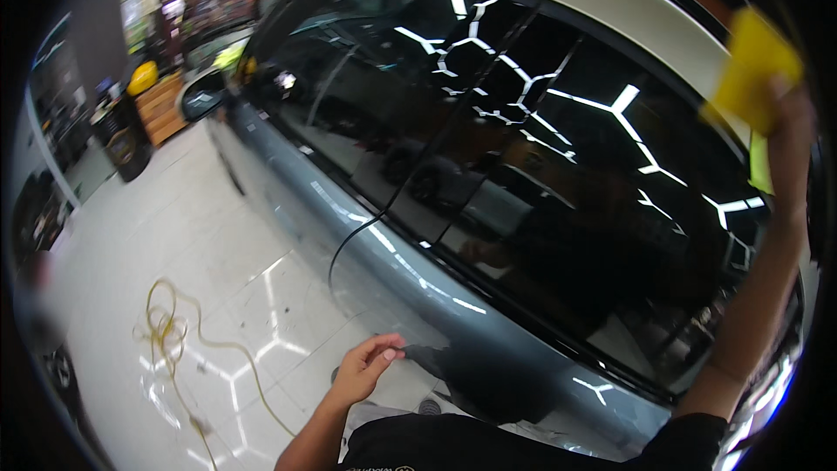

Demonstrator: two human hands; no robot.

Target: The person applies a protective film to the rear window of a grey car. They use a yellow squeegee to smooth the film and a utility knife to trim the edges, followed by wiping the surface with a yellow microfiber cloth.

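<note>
My right hand (789, 118) is raised at the far right, its fingers closed on a flat yellow cloth or sponge (751, 70). Blur hides which of the two it is. Close below it shows a yellow-green strip (760, 166), perhaps another cloth. Hand and cloth are beside the rear of a car's pale roof (602, 0), above the dark side windows (558, 166). Low in front of the grey-blue door panel (418, 275), my left hand (370, 368) holds nothing, with its fingers loosely bent and the thumb apart.
A thin black cable (344, 247) hangs from the window line over the door. On the pale tiled floor (261, 314) lies a coiled yellow hose (166, 331). Farther off stand a dark drum (125, 144), wooden drawers (162, 109) and a yellow helmet-like object (142, 78). The side mirror (202, 98) sticks out.
</note>
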